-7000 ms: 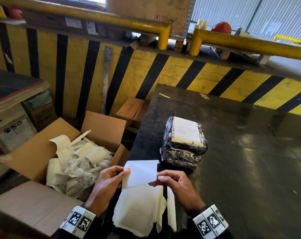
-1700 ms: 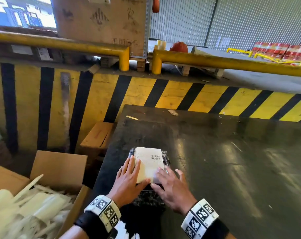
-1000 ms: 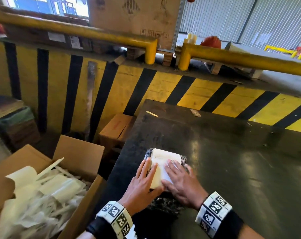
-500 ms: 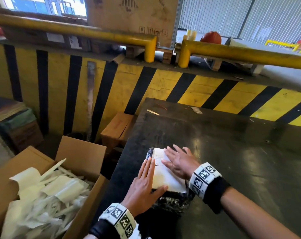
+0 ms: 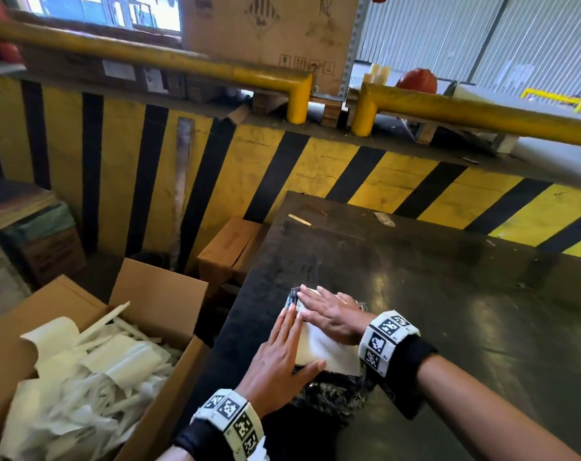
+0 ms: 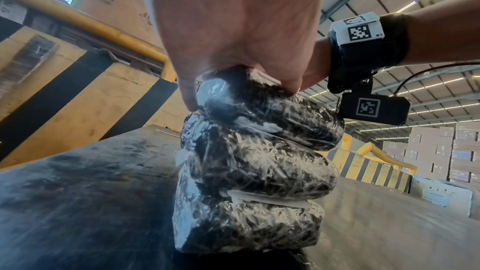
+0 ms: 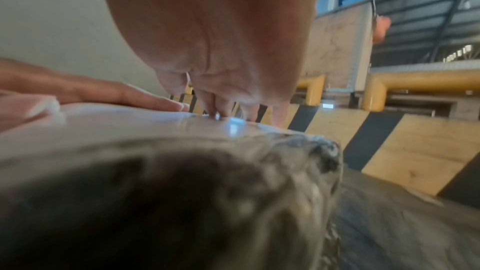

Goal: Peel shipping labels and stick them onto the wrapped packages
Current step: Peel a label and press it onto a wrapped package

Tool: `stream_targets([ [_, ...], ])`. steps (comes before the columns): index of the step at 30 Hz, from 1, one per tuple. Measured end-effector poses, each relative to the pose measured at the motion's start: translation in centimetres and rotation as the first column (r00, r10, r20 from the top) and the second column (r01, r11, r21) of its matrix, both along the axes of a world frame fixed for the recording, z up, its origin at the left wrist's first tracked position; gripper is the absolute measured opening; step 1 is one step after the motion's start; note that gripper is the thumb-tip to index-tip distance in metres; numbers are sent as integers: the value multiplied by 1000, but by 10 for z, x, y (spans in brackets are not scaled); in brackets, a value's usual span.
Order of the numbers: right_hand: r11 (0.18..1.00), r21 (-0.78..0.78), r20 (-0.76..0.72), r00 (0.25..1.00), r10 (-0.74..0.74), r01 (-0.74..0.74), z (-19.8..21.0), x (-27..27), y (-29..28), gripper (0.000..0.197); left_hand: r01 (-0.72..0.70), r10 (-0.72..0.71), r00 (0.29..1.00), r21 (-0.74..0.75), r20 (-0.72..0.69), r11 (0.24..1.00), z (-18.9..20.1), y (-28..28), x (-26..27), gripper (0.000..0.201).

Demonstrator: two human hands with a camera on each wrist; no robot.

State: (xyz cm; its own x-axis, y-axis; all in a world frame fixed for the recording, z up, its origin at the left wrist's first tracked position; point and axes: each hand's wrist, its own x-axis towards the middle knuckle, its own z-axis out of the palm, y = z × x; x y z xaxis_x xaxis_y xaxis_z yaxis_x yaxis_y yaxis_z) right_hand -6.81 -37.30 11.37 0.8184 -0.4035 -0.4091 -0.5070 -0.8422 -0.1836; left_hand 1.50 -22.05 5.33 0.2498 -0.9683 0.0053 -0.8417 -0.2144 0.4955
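Observation:
A stack of three dark packages (image 6: 249, 171) wrapped in clear film stands near the left edge of the black table (image 5: 448, 311). A white shipping label (image 5: 329, 351) lies on the top package (image 5: 332, 394). My left hand (image 5: 282, 351) lies flat, fingers straight, along the label's left side. My right hand (image 5: 329, 311) presses flat across the label's far end, fingers pointing left. In the right wrist view the right fingers (image 7: 223, 108) touch the label (image 7: 116, 118) beside the left hand's fingers (image 7: 145, 100). In the left wrist view the left palm (image 6: 233, 28) covers the stack's top.
An open cardboard box (image 5: 162, 294) full of peeled white backing strips (image 5: 92, 377) stands left of the table. A small brown box (image 5: 229, 247) sits by the table's far left corner. Behind runs a yellow and black striped wall (image 5: 315, 168) with yellow rails (image 5: 149, 54).
The label I was peeling now lies on the top package. Over the last second my right hand slid from the label's near right part to its far end; the left hand stayed.

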Motion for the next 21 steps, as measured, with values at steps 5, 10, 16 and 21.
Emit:
stream_targets([
  [5, 976, -57, -68, 974, -214, 210, 9, -23, -6, 55, 9, -9, 1000, 49, 14, 999, 0, 2, 0, 104],
  [10, 972, -187, -75, 984, -161, 145, 11, -52, 17, 60, -3, 2, 1000, 49, 9, 999, 1, 2, -1, 101],
  [16, 976, -208, 43, 998, -52, 59, -17, -92, 67, 119, 17, -18, 999, 5, 27, 1000, 0, 2, 1, 129],
  [21, 941, -219, 181, 958, -222, 259, -23, -109, 72, 122, 23, -23, 999, 4, 37, 1000, 2, 2, 0, 123],
])
